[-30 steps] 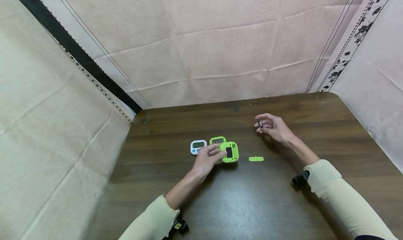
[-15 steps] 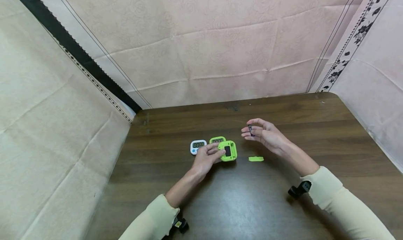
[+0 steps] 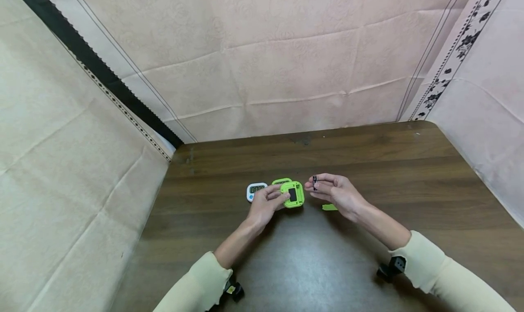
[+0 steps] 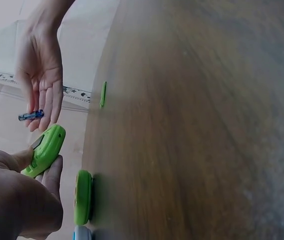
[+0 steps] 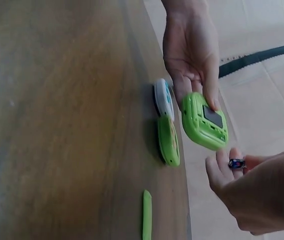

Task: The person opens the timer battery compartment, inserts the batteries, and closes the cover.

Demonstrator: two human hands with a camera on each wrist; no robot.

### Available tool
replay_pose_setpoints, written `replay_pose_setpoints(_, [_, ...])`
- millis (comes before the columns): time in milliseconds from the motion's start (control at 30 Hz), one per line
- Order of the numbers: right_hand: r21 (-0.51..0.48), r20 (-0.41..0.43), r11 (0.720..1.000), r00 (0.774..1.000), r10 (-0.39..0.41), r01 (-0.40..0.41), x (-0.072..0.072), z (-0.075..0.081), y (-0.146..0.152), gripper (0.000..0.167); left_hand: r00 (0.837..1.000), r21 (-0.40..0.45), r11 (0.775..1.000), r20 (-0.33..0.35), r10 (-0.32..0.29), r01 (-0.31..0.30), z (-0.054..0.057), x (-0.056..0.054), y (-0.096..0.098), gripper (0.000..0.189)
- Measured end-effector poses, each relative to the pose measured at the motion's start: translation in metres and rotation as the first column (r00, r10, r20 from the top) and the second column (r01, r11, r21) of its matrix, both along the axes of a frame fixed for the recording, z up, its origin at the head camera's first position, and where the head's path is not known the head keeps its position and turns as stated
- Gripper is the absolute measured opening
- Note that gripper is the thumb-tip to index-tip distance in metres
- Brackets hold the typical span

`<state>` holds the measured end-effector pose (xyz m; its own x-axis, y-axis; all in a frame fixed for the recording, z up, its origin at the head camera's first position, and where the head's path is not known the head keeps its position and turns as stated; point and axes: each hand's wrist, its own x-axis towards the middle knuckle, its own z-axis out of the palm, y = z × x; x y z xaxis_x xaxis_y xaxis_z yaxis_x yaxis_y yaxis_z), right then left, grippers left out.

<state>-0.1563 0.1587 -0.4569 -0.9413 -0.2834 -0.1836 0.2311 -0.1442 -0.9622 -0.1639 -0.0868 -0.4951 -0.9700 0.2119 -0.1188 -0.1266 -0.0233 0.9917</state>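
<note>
My left hand (image 3: 264, 207) grips a green digital timer (image 3: 298, 194) above the table, its back turned up. In the right wrist view a dark rectangle (image 5: 212, 116) shows on that back, beside an uncovered battery slot (image 5: 214, 134). Just to the right, my right hand (image 3: 340, 194) pinches a small dark battery (image 3: 314, 183) between thumb and fingers, apart from the timer. On the table under the right hand lies a green battery cover (image 3: 329, 207), partly hidden by it. A second green timer (image 3: 281, 181) lies behind the held one, mostly covered from the head view.
A white timer (image 3: 255, 190) with blue buttons lies on the table left of the green ones. The brown wooden table (image 3: 229, 157) ends at the back against a pale cloth (image 3: 286, 75). Each wrist carries a small black camera (image 3: 391, 269).
My right hand has come left and toward me with the battery, close to the held timer, and now covers part of the battery cover. My left hand has shifted slightly left with the timer.
</note>
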Motion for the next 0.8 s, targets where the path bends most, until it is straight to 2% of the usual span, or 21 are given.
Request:
replay_pose_setpoints(200, [0.078, -0.017, 0.996, 0.999, -0.047, 0.049, 0.008, -0.004, -0.005, 0.037, 1.000, -0.006, 1.000, 0.000, 0.011, -0.011, 0.001, -0.001, -0.001, 0.038])
replay_pose_setpoints(467, [0.164, -0.134, 0.986, 0.991, 0.009, 0.013, 0.011, -0.017, -0.015, 0.026, 1.000, -0.026, 1.000, -0.011, 0.012, -0.013, 0.003, -0.002, 0.000, 0.039])
replay_pose_setpoints(567, [0.159, -0.115, 0.987, 0.993, 0.015, 0.004, 0.011, -0.019, -0.019, 0.021, 1.000, -0.036, 0.999, -0.014, 0.017, -0.017, 0.003, -0.001, 0.001, 0.039])
replay_pose_setpoints(800, [0.064, 0.010, 0.998, 1.000, 0.016, -0.017, 0.008, -0.018, -0.020, 0.013, 1.000, -0.021, 1.000, 0.012, 0.018, -0.018, 0.003, 0.001, 0.002, 0.042])
